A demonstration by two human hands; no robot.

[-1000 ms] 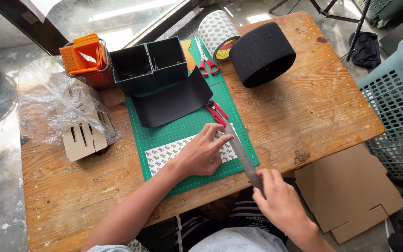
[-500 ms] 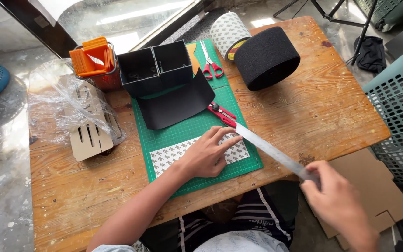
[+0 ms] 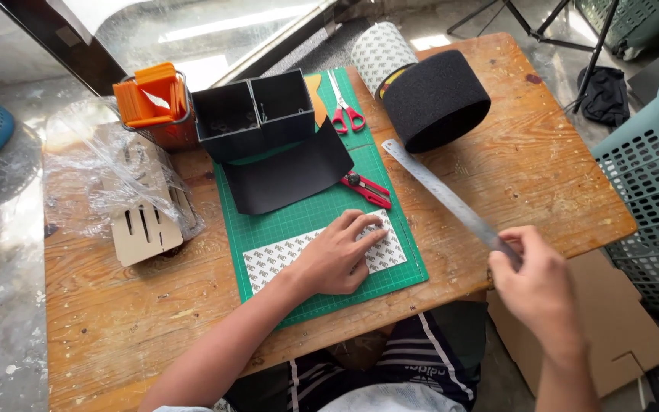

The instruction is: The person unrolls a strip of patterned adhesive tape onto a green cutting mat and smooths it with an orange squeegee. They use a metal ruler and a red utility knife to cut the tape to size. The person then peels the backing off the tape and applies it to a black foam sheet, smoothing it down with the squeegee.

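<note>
L hand flat, fingers spread on patterned sheet; R hand pinching steel ruler end.

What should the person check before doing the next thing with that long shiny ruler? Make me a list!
1. Right hand grips the metal ruler at its near end: ok.
2. Left hand lies flat on the patterned white sheet, holding it down: ok.
3. Sheet lies fully on the green cutting mat: ok.
4. Ruler lined up on the sheet: not ok, it lies off the mat, over the wooden table.
5. Red utility knife within reach on the mat: ok.
6. Knife blade pulled in: cannot tell.
</note>
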